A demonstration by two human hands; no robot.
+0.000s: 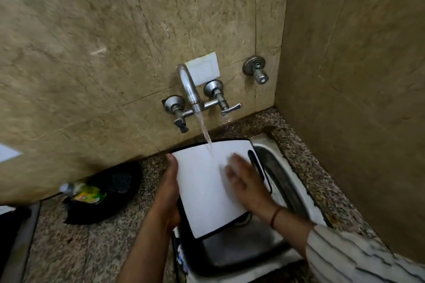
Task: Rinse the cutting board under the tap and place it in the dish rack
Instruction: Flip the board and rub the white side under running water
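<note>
A white cutting board [207, 190] with a black rim and a handle slot at its right end is held tilted over the steel sink [282, 177]. Water runs from the wall tap [189, 89] onto the board's upper middle. My left hand [169, 188] grips the board's left edge. My right hand [246, 179] lies flat on the board's white face with fingers spread, blurred by motion. No dish rack is in view.
On the speckled granite counter [76, 250], left of the sink, lies a black holder [110, 193] with a green-labelled bottle [85, 193]. A separate wall valve [256, 69] sits right of the tap. Tiled walls close in behind and at right.
</note>
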